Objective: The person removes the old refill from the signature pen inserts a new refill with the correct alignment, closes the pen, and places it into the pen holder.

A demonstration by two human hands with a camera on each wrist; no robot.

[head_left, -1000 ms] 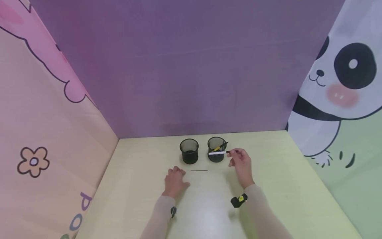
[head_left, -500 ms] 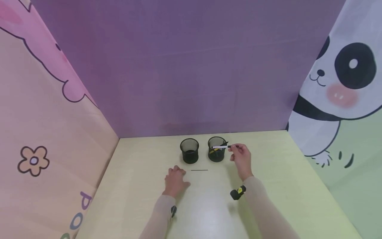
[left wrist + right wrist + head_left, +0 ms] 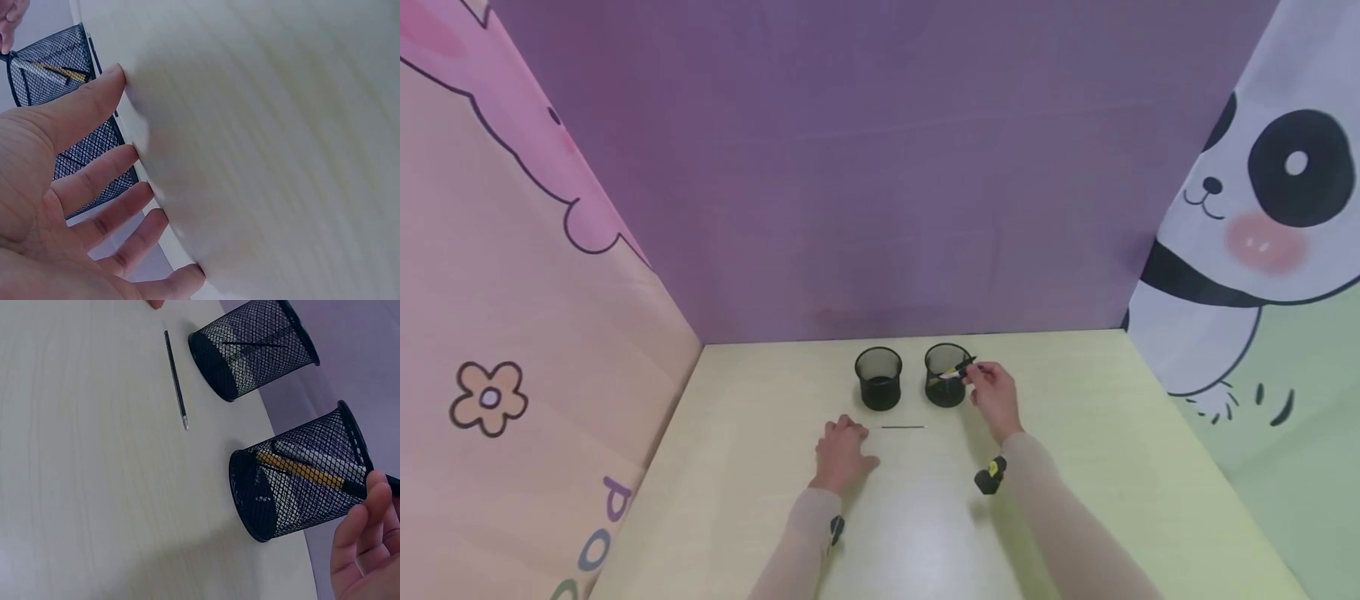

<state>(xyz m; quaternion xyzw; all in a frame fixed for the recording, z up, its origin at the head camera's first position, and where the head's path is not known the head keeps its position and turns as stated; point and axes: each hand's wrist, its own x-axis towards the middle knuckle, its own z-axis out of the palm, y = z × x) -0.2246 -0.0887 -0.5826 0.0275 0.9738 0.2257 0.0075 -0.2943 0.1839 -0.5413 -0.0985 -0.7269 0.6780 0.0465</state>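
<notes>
My right hand (image 3: 994,396) pinches a white marker with a black end (image 3: 951,374) at the rim of the right black mesh pen cup (image 3: 300,512). The marker's white body slants inside that cup, beside a yellow-and-black pen (image 3: 300,470). Fingertips partly hide the ends of both. My left hand (image 3: 841,454) rests on the table with its fingers spread and relaxed, holding nothing. In front of the cups lies a thin black stick with a pale tip (image 3: 176,381), just right of the left fingertips.
A second black mesh cup (image 3: 880,392) stands left of the first, with a thin dark stick (image 3: 255,344) showing through its mesh. The pale wooden table (image 3: 760,392) ends at a purple backdrop (image 3: 880,208). Printed side panels flank it.
The right hand has moved forward and slightly left, bringing the white marker from in front of the right cup up and into it. The left hand stays where it was.
</notes>
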